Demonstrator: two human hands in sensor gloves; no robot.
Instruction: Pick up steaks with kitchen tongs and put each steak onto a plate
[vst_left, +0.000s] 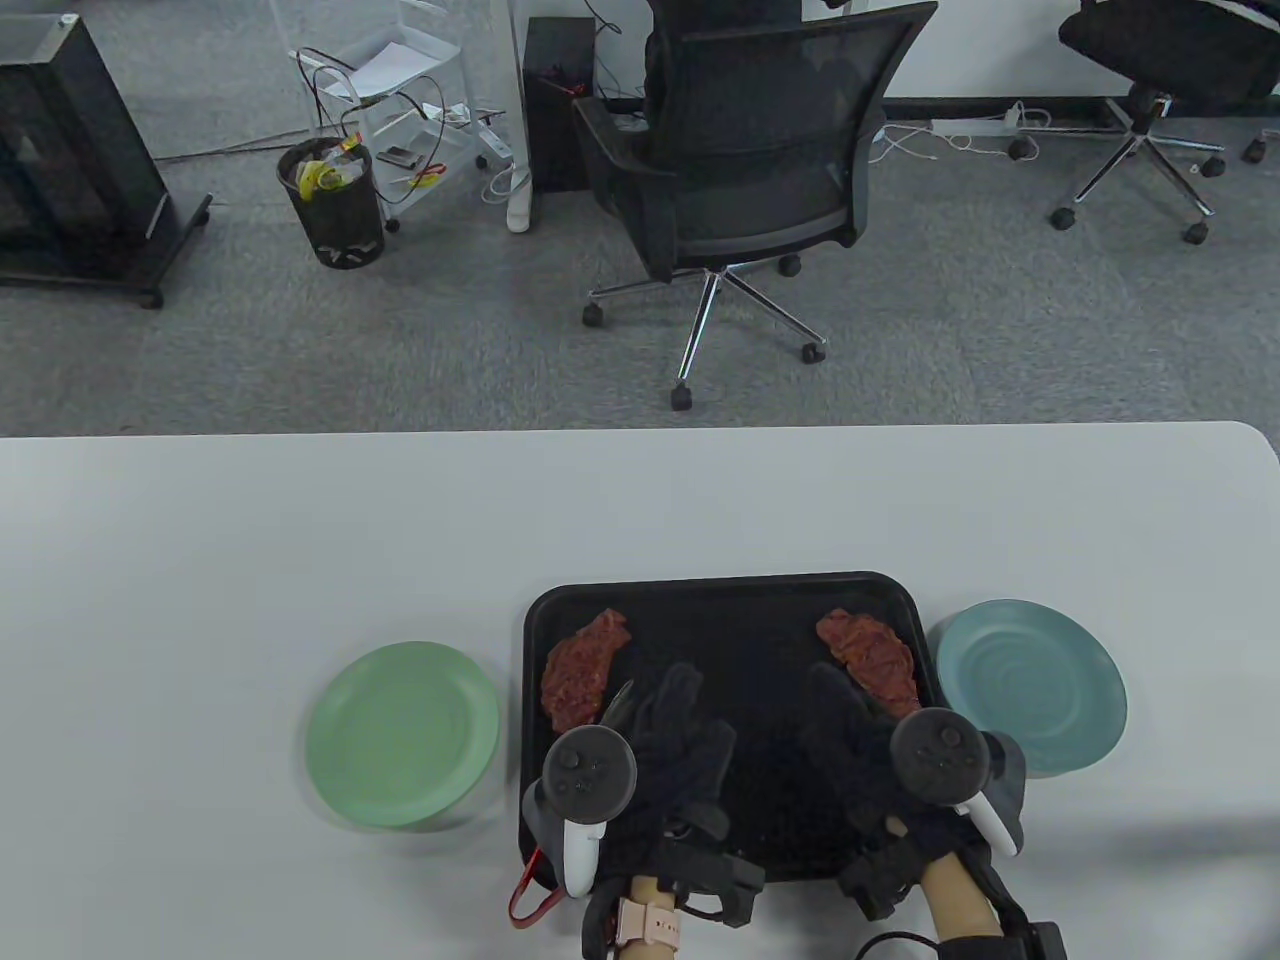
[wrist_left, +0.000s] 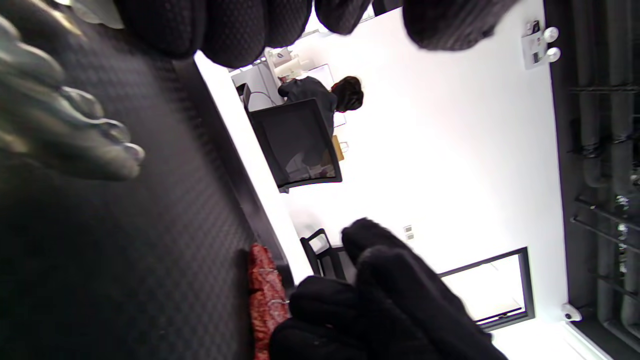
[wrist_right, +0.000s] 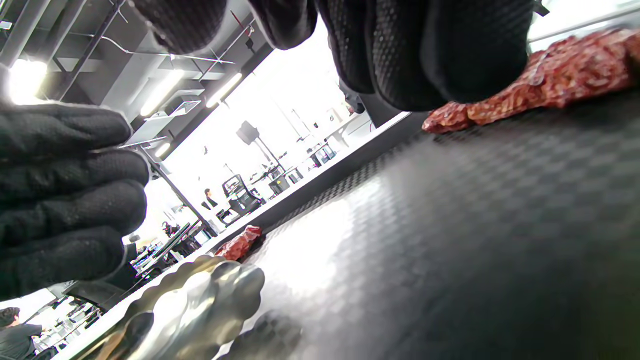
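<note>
table view: left hand, gloved, over the near left part of the black tray, fingers extended forward and loosely spread; the metal tongs show only as a scalloped tip beside its fingers, pointing at the left steak. whether the fingers curl round the tongs cannot be told; the tracker and glove cover the handle.
right hand, gloved, over the near right part of the tray, fingers reaching toward the right steak; contact with the meat not discernible, grip not discernible against the dark tray.
left steak: far left of tray. right steak: far right of tray, near end hidden behind the right tracker.
green plate: on the table just left of the tray. blue plate: just right of the tray, near edge partly covered by the right hand's tracker.
right wrist view: scalloped tongs tip low over the tray surface, blurred.
both wrists enter from the bottom edge, palms down.
</note>
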